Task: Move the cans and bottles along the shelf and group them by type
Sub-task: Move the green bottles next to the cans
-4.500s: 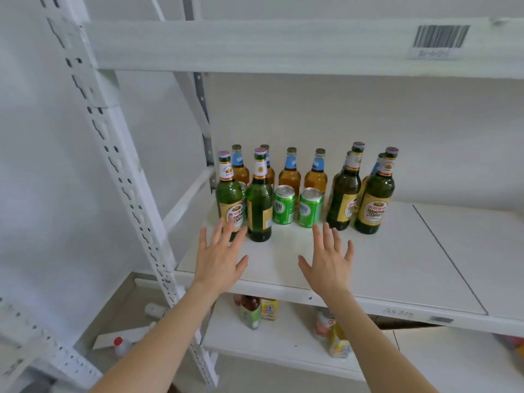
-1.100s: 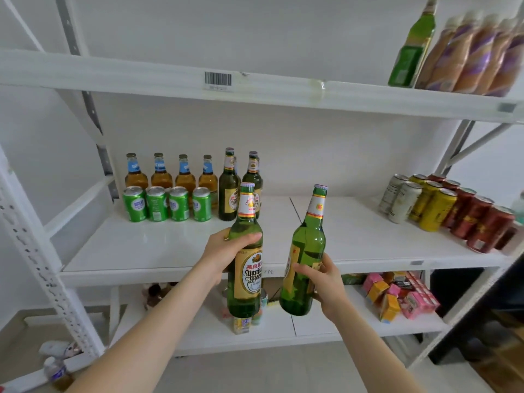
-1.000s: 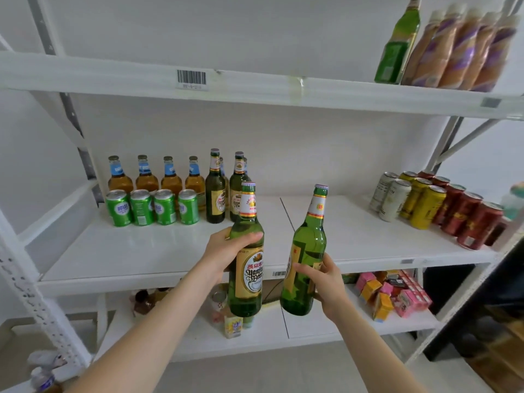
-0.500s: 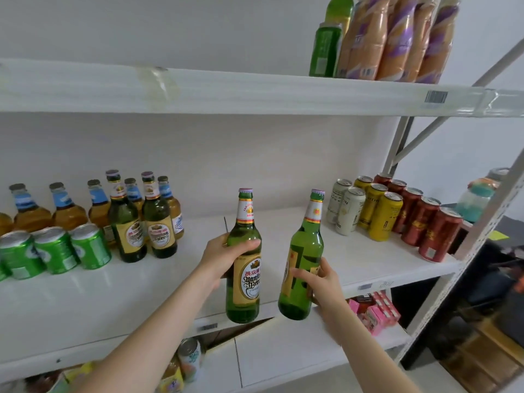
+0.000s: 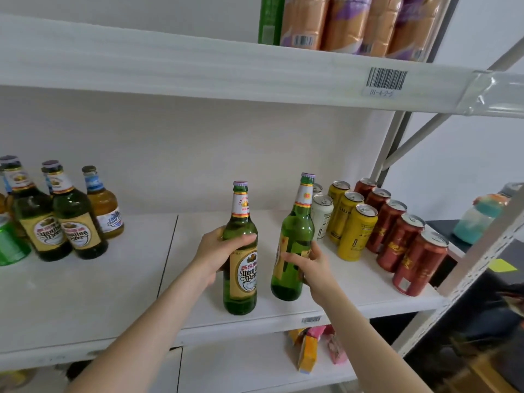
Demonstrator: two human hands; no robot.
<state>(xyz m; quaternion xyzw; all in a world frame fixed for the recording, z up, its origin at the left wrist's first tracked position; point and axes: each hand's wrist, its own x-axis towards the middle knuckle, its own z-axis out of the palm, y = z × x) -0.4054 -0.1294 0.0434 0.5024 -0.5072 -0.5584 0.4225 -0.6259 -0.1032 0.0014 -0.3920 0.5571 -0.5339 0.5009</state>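
Note:
My left hand [image 5: 217, 252] grips a green beer bottle [image 5: 240, 285] with a gold label around its shoulder, upright over the front of the white middle shelf [image 5: 85, 290]. My right hand [image 5: 307, 265] grips a second green beer bottle [image 5: 292, 236], tilted slightly right, close to the white cans [image 5: 321, 215]. Yellow cans [image 5: 355, 232] and red cans [image 5: 408, 245] stand in rows at the right end. At the left stand two more green beer bottles [image 5: 71, 219], an amber bottle [image 5: 103, 204] and a green can [image 5: 8, 242].
The upper shelf [image 5: 198, 69] hangs close above, carrying orange-purple bottles [image 5: 348, 21] and a green bottle [image 5: 269, 21]. A slanted shelf post [image 5: 482, 245] crosses at the right. Small cartons [image 5: 307, 353] stand on the lower shelf.
Both hands picked up a green beer bottle from the left group and carried them rightward along the shelf; now the bottles hang lower, near the cans at the right end.

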